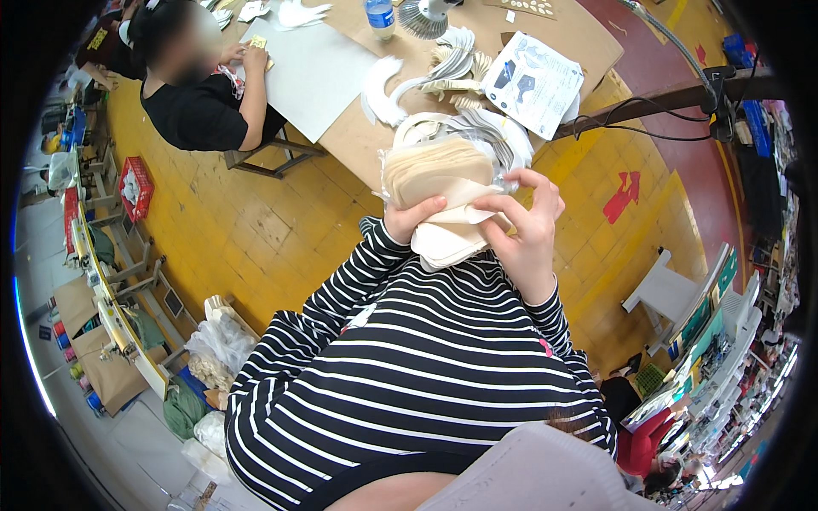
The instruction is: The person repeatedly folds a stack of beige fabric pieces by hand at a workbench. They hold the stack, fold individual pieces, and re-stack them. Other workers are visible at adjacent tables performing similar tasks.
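A thick stack of cream, rounded cut fabric pieces [439, 166] lies at the table's near edge, in front of my body. My left hand [413, 220] grips its left side, thumb on top and fingers out of sight underneath. Some off-white pieces [450, 243] at the near end are folded back toward me. My right hand [528, 223] is closed at the stack's right side, thumb and forefinger pinching the edge of an off-white piece. Just beyond the stack lie curved white strips [503, 132] in bundles.
A printed sheet with drawings [535, 83], a bottle with a blue label [380, 19] and a lamp head [423, 19] are on or over the brown table [341, 162]. A seated co-worker [200, 94] handles small yellow pieces at the left. A metal bar with cables [648, 106] juts out at right.
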Demonstrator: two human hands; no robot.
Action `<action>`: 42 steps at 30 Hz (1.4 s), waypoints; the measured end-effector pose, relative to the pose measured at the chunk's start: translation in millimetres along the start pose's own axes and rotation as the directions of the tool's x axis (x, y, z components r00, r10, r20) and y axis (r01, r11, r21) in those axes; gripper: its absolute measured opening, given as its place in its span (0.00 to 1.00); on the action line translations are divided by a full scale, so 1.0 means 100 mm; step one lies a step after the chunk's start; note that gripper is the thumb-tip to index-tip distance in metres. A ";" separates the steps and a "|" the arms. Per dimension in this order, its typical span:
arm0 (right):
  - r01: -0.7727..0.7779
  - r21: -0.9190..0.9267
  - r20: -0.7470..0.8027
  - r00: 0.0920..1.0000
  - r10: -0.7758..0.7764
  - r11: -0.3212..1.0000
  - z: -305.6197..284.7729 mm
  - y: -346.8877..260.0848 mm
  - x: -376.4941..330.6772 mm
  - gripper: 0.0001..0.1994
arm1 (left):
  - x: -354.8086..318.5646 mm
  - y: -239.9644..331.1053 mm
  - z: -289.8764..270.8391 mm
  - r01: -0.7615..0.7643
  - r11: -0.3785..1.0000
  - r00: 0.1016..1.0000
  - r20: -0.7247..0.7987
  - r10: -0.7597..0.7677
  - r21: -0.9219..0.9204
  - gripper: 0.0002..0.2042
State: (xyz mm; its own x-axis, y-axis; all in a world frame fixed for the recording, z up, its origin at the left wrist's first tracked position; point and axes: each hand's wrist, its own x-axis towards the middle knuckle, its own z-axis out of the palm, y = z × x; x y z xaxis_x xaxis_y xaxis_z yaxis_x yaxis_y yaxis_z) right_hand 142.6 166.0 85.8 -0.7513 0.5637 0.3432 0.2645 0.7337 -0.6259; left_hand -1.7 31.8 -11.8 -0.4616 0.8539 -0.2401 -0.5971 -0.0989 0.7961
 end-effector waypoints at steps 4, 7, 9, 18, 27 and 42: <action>0.088 0.091 0.081 0.992 -0.095 0.992 0.01 0.10 -0.03 0.13 | -0.01 -0.04 -0.04 -0.007 0.999 1.000 0.028 0.005 0.043 0.21; 0.136 0.209 0.170 0.970 -0.173 0.968 -0.01 0.12 -0.04 0.16 | -0.05 -0.12 -0.16 0.078 0.970 0.995 0.073 -0.063 -0.231 0.22; 0.112 0.308 0.213 0.960 -0.183 0.945 -0.06 0.05 -0.03 0.19 | -0.03 -0.09 -0.10 0.073 0.951 0.996 0.065 -0.056 -0.299 0.23; -0.114 0.360 0.080 0.993 0.091 0.926 0.07 0.04 -0.03 0.22 | -0.01 0.03 0.05 0.044 0.991 0.998 0.054 -0.038 -0.128 0.23; 0.022 0.121 -0.057 0.998 -0.015 0.992 0.08 0.04 -0.03 0.08 | -0.01 -0.01 -0.02 0.097 0.970 0.993 0.094 -0.078 -0.221 0.26; 0.234 0.063 0.084 0.967 -0.239 0.970 0.02 0.12 -0.01 0.09 | -0.02 -0.02 -0.01 0.076 0.923 0.996 0.069 -0.054 -0.378 0.25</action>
State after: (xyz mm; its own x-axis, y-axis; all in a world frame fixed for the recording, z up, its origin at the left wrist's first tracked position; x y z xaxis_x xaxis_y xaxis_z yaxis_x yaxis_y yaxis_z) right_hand 145.4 173.1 76.7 -0.8406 0.3384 0.4229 0.0428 0.8199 -0.5709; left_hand -0.2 29.6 -13.3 -0.3824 0.8914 -0.2434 -0.8340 -0.2197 0.5061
